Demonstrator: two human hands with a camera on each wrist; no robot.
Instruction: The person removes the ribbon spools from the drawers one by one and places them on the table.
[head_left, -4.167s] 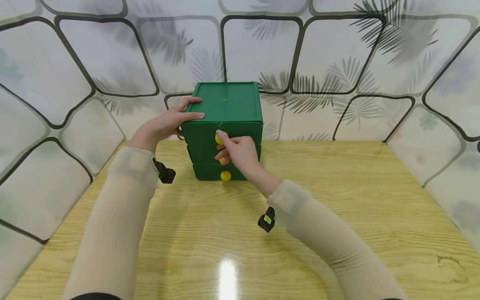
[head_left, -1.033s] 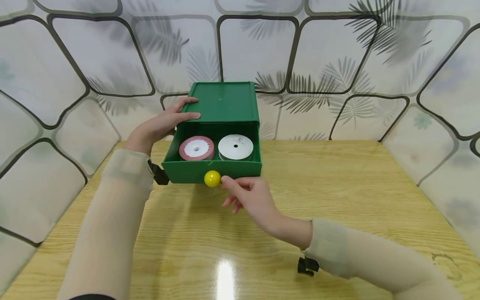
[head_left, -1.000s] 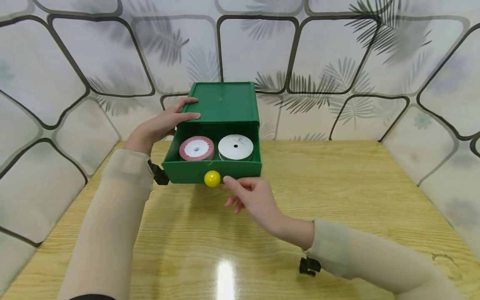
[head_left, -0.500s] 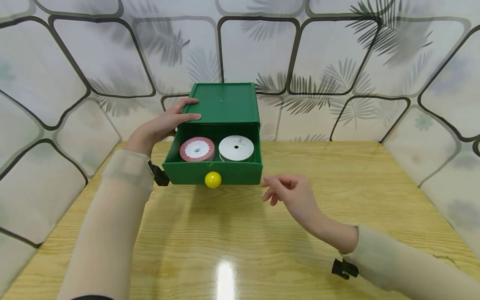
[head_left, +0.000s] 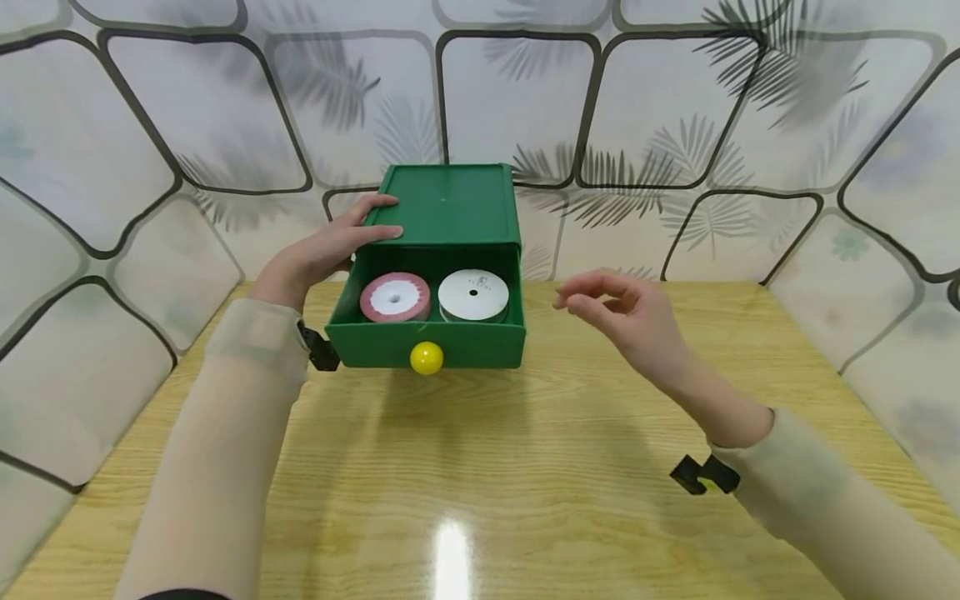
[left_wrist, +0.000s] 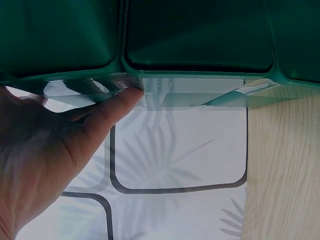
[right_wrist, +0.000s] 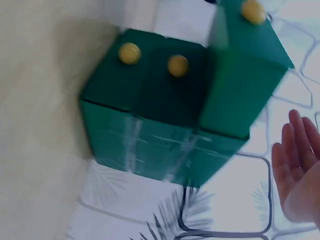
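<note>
A green drawer cabinet [head_left: 457,204] stands at the back of the table, its top drawer [head_left: 375,345] pulled far out by the yellow knob [head_left: 427,358]. Two ribbon spools lie flat inside: a pink and white one [head_left: 395,297] at left, a white-faced one [head_left: 480,308] at right. My left hand [head_left: 322,250] rests on the cabinet's upper left edge, fingers on the top; the left wrist view shows a digit against the side. Holding nothing, my right hand [head_left: 637,333] is raised right of the drawer, fingers loosely bent and apart from it.
Below the pulled-out drawer are shut drawers with yellow knobs [right_wrist: 129,53], seen in the right wrist view. The wooden table [head_left: 480,467] extends in front and to the right. A patterned backdrop [head_left: 517,108] encloses the back and sides.
The top drawer was pulled out, uncovering the spools. My right hand has let go of the knob, moved right, then risen. My left hand has stayed on the cabinet.
</note>
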